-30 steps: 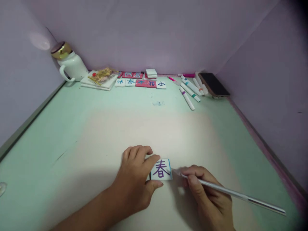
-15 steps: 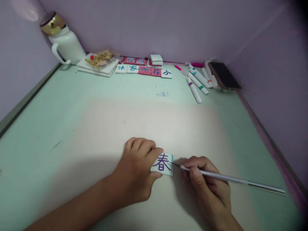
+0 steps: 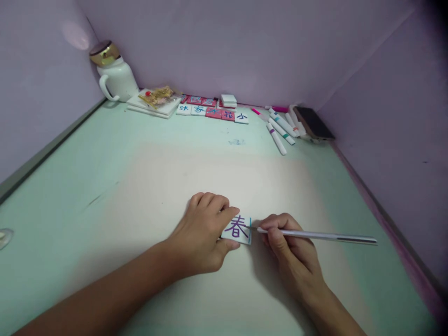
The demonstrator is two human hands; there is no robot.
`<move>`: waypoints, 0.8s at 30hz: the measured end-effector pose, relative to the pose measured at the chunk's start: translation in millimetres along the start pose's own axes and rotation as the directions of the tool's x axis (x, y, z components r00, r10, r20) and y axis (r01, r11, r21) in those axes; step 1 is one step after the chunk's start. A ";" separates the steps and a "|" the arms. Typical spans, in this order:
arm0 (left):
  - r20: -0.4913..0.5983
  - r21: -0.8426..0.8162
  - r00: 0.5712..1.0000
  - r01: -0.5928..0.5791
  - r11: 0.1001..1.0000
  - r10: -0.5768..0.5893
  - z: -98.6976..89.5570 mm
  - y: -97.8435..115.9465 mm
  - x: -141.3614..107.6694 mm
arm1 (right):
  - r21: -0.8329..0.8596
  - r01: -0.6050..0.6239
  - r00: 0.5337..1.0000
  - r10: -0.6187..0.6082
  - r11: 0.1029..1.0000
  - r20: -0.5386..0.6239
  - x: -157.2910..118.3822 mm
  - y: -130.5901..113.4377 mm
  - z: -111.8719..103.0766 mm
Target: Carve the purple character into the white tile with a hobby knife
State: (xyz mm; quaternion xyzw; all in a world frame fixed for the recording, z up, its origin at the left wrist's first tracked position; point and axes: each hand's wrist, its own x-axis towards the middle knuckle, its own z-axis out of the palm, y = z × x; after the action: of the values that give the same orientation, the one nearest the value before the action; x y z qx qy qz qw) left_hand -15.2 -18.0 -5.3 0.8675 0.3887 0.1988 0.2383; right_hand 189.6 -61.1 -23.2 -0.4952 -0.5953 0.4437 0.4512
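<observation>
A small white tile [image 3: 237, 228] bears a purple written character and has a blue line along its right edge. My left hand [image 3: 206, 233] grips the tile from the left, with thumb below and index finger above, the other fingers curled. My right hand [image 3: 292, 247] is closed round a slim silvery tool [image 3: 315, 234], held nearly level, its long end pointing right. The tool's thin dark tip reaches the tile's right part, near the blue line. Whether the tip touches the surface is too small to tell.
At the back stand a white jug [image 3: 121, 80], white panels [image 3: 154, 111] with a clear packet [image 3: 161, 96], rows of white and red character tiles [image 3: 213, 112], and a small tile stack [image 3: 228, 100]. Markers [image 3: 276, 139] and a phone [image 3: 313, 123] lie at the back right.
The whole view has shifted, so the back objects sit nearer the middle. Both hands keep their holds. The tool's far end appears higher and further left.
</observation>
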 end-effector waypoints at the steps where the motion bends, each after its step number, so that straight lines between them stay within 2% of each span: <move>1: -0.003 0.001 1.000 -0.002 1.000 0.002 0.0 0.0 -0.2 | -0.006 0.008 1.000 -0.008 1.000 0.007 0.4 0.2 -0.2; 11: -0.035 -0.022 0.999 0.012 1.000 -0.013 2.9 -0.9 0.7 | -0.050 0.067 0.997 -0.065 0.997 0.046 3.9 -2.1 0.0; 17: -0.036 -0.023 0.999 0.017 1.000 -0.018 3.2 -0.8 2.0 | -0.096 0.094 0.996 -0.093 0.991 0.019 6.6 -2.8 2.2; 21: -0.039 -0.012 0.999 0.023 1.000 -0.023 2.8 0.4 1.7 | -0.122 0.117 0.992 -0.111 0.986 0.056 5.0 -6.2 5.0; 24: -0.039 -0.006 0.999 0.031 1.000 -0.031 2.5 1.4 1.5 | -0.137 0.109 0.994 -0.110 0.984 0.004 2.0 -8.9 8.4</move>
State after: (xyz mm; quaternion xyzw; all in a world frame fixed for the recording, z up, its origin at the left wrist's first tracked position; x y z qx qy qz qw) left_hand -12.2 -18.2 -6.3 0.8567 0.4061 0.2132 0.2359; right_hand 179.5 -60.9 -16.0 -0.4925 -0.6498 0.3752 0.4409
